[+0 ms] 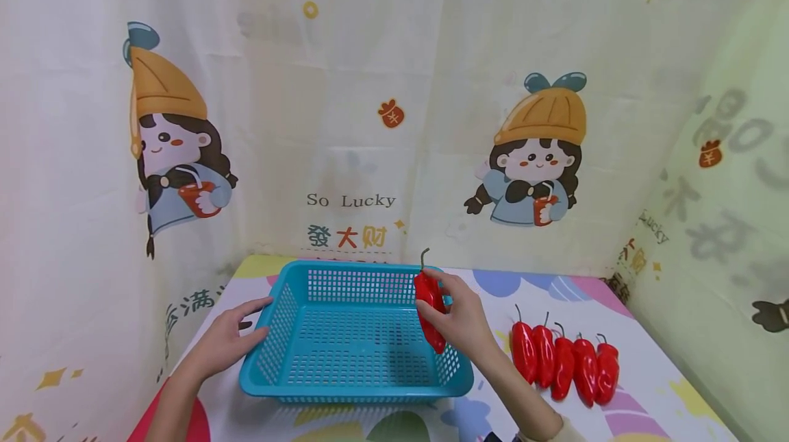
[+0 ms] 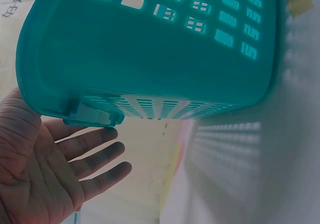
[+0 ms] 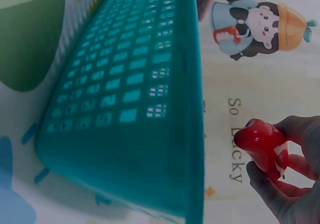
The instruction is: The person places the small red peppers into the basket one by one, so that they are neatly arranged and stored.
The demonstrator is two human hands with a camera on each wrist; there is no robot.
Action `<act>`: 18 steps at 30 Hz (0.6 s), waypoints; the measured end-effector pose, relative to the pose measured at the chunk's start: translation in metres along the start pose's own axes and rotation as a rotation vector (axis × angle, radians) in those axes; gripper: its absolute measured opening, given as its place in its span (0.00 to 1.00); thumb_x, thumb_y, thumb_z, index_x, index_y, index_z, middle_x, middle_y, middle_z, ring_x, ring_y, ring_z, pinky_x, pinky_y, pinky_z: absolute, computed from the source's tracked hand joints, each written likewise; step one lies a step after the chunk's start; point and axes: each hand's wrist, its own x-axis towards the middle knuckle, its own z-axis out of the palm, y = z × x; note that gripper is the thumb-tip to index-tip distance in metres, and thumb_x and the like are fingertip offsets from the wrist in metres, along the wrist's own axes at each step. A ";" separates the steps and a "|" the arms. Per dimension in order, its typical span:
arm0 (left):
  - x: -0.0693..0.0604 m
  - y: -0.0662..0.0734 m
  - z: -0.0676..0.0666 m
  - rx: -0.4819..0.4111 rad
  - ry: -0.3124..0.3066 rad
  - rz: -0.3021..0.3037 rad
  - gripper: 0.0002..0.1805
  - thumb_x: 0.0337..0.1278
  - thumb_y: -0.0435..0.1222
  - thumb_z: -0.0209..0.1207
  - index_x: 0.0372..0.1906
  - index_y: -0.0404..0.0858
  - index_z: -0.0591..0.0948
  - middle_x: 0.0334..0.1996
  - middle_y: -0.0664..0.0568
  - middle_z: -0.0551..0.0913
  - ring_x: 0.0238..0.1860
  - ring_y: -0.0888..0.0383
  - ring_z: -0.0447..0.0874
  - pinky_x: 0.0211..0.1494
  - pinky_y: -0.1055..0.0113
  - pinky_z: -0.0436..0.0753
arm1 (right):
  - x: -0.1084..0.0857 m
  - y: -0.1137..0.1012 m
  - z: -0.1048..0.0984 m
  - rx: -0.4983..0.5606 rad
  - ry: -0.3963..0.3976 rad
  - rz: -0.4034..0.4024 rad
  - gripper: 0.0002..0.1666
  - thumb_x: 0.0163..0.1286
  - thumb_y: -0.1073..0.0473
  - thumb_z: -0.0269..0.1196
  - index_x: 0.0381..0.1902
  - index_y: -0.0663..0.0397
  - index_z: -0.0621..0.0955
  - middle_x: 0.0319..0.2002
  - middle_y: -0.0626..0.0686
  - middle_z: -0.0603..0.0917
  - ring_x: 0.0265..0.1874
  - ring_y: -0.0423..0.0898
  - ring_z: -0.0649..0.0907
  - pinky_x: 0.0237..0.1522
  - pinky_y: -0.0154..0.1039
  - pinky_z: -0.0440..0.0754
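Observation:
A red pepper (image 1: 431, 312) with a curved stem is pinched between the thumb and fingers of my right hand (image 1: 465, 322), over the right part of a blue-green plastic basket (image 1: 357, 390). In the right wrist view the pepper (image 3: 262, 146) is held beyond the basket's rim (image 3: 195, 134). My left hand (image 1: 222, 342) is at the basket's left rim, fingers extended; the left wrist view shows the palm (image 2: 55, 169) with relaxed straight fingers against or near the rim (image 2: 30, 59). The basket's visible floor holds nothing.
Several red peppers (image 1: 564, 368) lie side by side on the patterned table (image 1: 666, 360), right of the basket. A printed cloth (image 1: 431, 154) hangs behind the table and along both sides.

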 end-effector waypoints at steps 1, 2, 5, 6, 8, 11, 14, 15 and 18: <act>0.000 0.000 0.000 0.002 0.000 0.000 0.34 0.66 0.38 0.63 0.72 0.29 0.69 0.69 0.28 0.70 0.67 0.27 0.70 0.56 0.40 0.84 | 0.000 0.000 0.003 0.007 -0.002 -0.001 0.43 0.55 0.61 0.78 0.70 0.50 0.75 0.61 0.57 0.80 0.54 0.57 0.82 0.35 0.43 0.90; 0.000 0.000 0.000 0.005 0.001 0.001 0.34 0.66 0.38 0.63 0.72 0.29 0.69 0.69 0.28 0.70 0.67 0.27 0.70 0.56 0.40 0.84 | 0.000 0.000 0.005 0.012 -0.004 0.001 0.43 0.56 0.61 0.78 0.70 0.51 0.75 0.60 0.57 0.81 0.54 0.57 0.82 0.35 0.44 0.90; 0.000 0.000 0.000 0.006 0.001 0.004 0.34 0.66 0.38 0.63 0.72 0.29 0.69 0.69 0.28 0.70 0.67 0.27 0.70 0.56 0.40 0.83 | 0.002 0.001 0.014 0.031 -0.015 0.002 0.42 0.57 0.61 0.77 0.69 0.52 0.75 0.60 0.58 0.81 0.55 0.59 0.82 0.35 0.45 0.90; 0.000 -0.001 0.000 0.005 0.002 0.005 0.34 0.66 0.38 0.63 0.72 0.29 0.69 0.69 0.28 0.70 0.67 0.27 0.70 0.56 0.40 0.83 | 0.002 0.001 0.017 0.035 -0.019 0.004 0.41 0.58 0.61 0.77 0.69 0.52 0.75 0.60 0.58 0.80 0.55 0.59 0.82 0.35 0.45 0.90; 0.000 0.000 0.000 0.005 0.000 0.004 0.34 0.66 0.38 0.63 0.72 0.29 0.69 0.69 0.28 0.71 0.67 0.27 0.70 0.56 0.39 0.83 | 0.003 0.000 0.022 0.045 -0.032 0.012 0.40 0.59 0.60 0.76 0.69 0.51 0.75 0.61 0.58 0.80 0.56 0.59 0.82 0.36 0.45 0.90; -0.001 0.000 0.000 0.010 0.000 -0.008 0.34 0.66 0.38 0.63 0.72 0.29 0.69 0.69 0.28 0.70 0.66 0.27 0.70 0.56 0.40 0.84 | 0.004 -0.001 0.029 0.063 -0.050 0.029 0.40 0.59 0.60 0.76 0.69 0.51 0.75 0.62 0.59 0.79 0.57 0.60 0.81 0.36 0.46 0.90; -0.001 0.001 -0.001 0.016 -0.001 -0.020 0.34 0.66 0.38 0.63 0.72 0.29 0.69 0.69 0.27 0.70 0.66 0.27 0.71 0.55 0.40 0.84 | 0.005 -0.003 0.035 0.071 -0.058 0.050 0.41 0.58 0.60 0.77 0.69 0.51 0.75 0.63 0.59 0.78 0.57 0.61 0.81 0.37 0.47 0.90; -0.001 0.001 -0.001 0.017 -0.003 -0.021 0.34 0.66 0.38 0.63 0.73 0.29 0.69 0.69 0.27 0.70 0.66 0.26 0.71 0.54 0.40 0.84 | 0.005 -0.004 0.037 0.075 -0.059 0.056 0.41 0.58 0.60 0.77 0.69 0.52 0.74 0.63 0.59 0.78 0.57 0.61 0.81 0.37 0.47 0.90; 0.000 0.001 -0.001 0.015 -0.007 -0.021 0.34 0.66 0.38 0.63 0.73 0.30 0.69 0.69 0.27 0.70 0.66 0.26 0.71 0.55 0.40 0.84 | 0.007 -0.006 0.041 0.084 -0.064 0.073 0.42 0.58 0.59 0.77 0.70 0.52 0.74 0.62 0.59 0.79 0.57 0.61 0.81 0.37 0.48 0.90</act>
